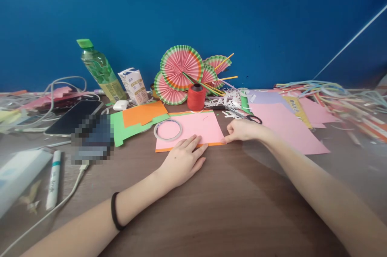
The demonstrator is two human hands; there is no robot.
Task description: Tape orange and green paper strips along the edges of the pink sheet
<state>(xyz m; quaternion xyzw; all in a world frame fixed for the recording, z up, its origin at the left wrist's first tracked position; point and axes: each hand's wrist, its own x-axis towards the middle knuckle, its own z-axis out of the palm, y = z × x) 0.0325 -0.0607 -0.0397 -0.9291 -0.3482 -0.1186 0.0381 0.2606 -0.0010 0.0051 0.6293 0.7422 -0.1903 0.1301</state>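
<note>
A sheet of pink paper [198, 126] with a narrow orange strip [163, 150] along its near edge lies in the middle of the desk. My left hand [184, 163] rests flat on its near part, fingers spread. At the sheet's right near corner, my right hand [245, 130] is closed with curled fingers, its thumb tip touching the edge. A roll of clear tape [156, 131] lies on the left part of the pink sheet. Behind the right hand are scissors [254, 119] with black handles, and a red thread spool [196, 99] stands behind the sheet.
Watermelon-patterned paper fans [181, 67] lean on the blue wall. Leftward are green paper [119, 130], orange paper [143, 113], a bottle [101, 71], a carton [134, 85], a phone [75, 116] and a marker [53, 180]. Larger pink paper [281, 126] and paper shreds [231, 99] lie rightward.
</note>
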